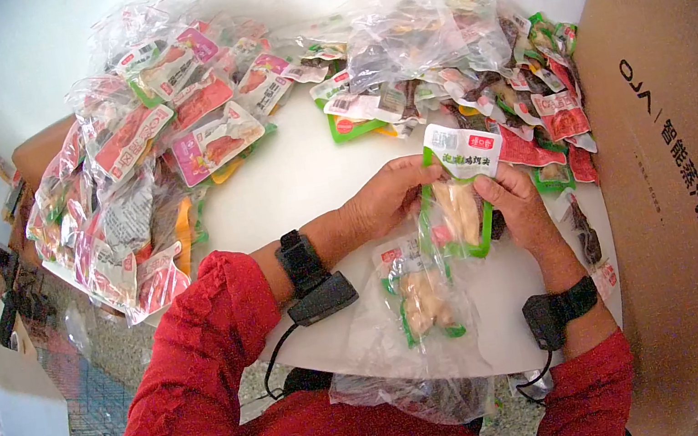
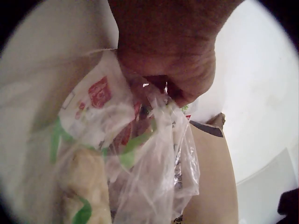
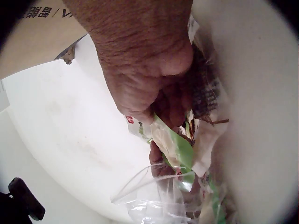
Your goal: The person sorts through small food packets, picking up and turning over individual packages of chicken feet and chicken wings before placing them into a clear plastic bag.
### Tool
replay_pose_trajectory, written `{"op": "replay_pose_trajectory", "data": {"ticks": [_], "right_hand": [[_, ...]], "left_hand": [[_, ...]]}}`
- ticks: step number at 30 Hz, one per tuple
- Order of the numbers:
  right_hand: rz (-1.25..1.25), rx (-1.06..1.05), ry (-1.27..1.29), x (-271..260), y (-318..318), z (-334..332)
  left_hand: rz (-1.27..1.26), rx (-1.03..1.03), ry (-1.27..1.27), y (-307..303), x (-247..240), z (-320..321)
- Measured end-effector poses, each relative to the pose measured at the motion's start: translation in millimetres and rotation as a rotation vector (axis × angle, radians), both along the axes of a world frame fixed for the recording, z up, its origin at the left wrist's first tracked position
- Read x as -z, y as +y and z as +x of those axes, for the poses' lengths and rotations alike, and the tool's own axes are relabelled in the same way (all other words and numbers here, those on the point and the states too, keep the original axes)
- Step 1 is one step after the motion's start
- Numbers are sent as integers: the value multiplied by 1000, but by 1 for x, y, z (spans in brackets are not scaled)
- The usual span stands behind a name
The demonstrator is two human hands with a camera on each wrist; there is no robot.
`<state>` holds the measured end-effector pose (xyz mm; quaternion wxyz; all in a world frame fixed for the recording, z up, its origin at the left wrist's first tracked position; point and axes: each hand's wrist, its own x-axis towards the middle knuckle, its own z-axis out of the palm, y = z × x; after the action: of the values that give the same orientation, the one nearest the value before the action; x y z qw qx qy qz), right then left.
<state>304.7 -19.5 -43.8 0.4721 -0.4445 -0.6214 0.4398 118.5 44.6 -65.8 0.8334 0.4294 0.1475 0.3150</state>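
Clear bag point(image 1: 432, 236) round green-edged packet point(image 1: 460, 210), in left hand point(image 1: 383, 198), right hand point(image 1: 518, 208)

White round table top point(image 1: 306, 179), bare in the centre. On its left side, a loose heap of pink, red and clear sealed snack packets point(image 1: 144, 151), spilling over the near-left edge. At the far right of the table, a second heap of red and green sealed packets point(image 1: 558, 114), with a crumpled clear plastic bag point(image 1: 419, 31) lying on top of it. A tall brown cardboard box with black printed characters point(image 1: 681, 162) stands against the table's right edge. Speckled grey floor point(image 1: 108, 378) shows below left.
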Motion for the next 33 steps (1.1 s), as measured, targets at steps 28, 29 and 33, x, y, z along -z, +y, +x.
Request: {"op": "replay_pose_trajectory", "data": {"ticks": [28,29,33], "right_hand": [[-62,-7,229,8,6,7],[-67,-7,206,8,7,8],[-55,-13,193,11,9,10]], "left_hand": [[3,17,56,4,4,1],[-7,27,45,4,5,1],[-21,36,-10,1,1,1]]}}
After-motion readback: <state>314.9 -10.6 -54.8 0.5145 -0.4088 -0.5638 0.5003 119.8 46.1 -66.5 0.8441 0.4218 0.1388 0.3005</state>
